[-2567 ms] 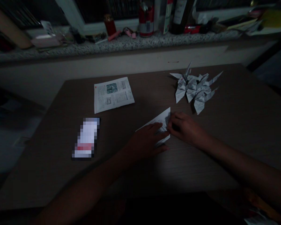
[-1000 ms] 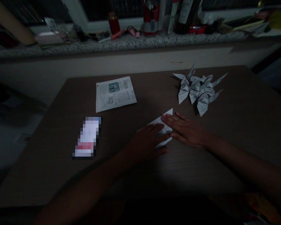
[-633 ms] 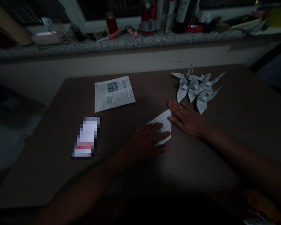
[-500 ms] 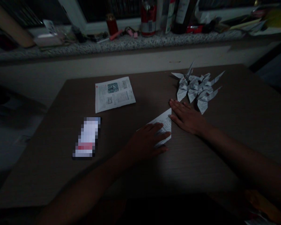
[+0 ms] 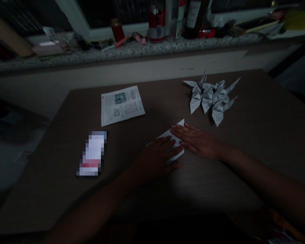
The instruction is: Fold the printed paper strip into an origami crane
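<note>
A folded sheet of printed paper [image 5: 177,156] lies flat on the brown table [image 5: 208,184], with a pointed corner at its far right. My left hand [image 5: 156,154] rests on its left and middle part, palm down with the fingers spread, hiding much of it. From the right, my right hand [image 5: 198,140] lays its outstretched fingers over the paper's right edge, close to the left fingertips. Neither hand grips anything. Several folded paper cranes [image 5: 212,96] made of printed paper stand in a cluster beyond my right hand.
Another printed sheet [image 5: 122,105] lies at the back left of the table. A phone [image 5: 93,152] with a pixelated screen is nearer, to the left. Behind the table a speckled stone sill [image 5: 137,49] carries bottles, a red can [image 5: 157,25] and small clutter.
My right hand has slid left and slightly nearer, from beside the paper's right edge onto it. My left hand stays on the paper. The whole view has shifted a little.
</note>
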Motion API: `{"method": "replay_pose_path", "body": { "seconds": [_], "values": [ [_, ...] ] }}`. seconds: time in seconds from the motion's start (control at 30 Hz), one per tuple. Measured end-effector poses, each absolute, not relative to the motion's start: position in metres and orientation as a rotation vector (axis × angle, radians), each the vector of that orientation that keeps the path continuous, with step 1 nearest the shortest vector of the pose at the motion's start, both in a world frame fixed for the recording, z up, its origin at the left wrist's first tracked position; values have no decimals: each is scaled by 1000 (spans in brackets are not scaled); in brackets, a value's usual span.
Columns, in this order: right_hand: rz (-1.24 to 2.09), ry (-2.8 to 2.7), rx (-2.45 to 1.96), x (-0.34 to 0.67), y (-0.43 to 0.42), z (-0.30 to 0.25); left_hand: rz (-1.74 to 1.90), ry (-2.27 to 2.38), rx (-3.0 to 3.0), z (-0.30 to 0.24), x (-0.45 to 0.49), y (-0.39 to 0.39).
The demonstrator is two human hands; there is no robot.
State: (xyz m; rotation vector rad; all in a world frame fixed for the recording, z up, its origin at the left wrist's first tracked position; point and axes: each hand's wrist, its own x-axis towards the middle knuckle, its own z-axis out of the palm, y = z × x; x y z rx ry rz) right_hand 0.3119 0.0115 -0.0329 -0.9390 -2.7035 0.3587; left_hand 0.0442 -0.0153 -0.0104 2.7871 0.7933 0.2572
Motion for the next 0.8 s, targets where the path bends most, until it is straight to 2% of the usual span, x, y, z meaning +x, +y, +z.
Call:
{"method": "replay_pose_path", "body": {
  "seconds": [0.13, 0.37, 0.53, 0.7, 0.8],
  "values": [
    [341, -2701, -986, 314, 15, -36, 212, 778, 2797, -9, 44, -14],
    [156, -2539, -1384, 318, 29, -42, 218, 778, 2805, -11, 42, -14],
    [111, -2470, -1506, 313, 30, -43, 197, 777, 2799, -10, 43, -13],
    [130, -2431, -1414, 314, 27, -36, 192, 779, 2796, -8, 42, -13],
    [174, -2540, -1140, 317, 25, -31, 212, 783, 2779, -7, 40, -15]
  ]
}}
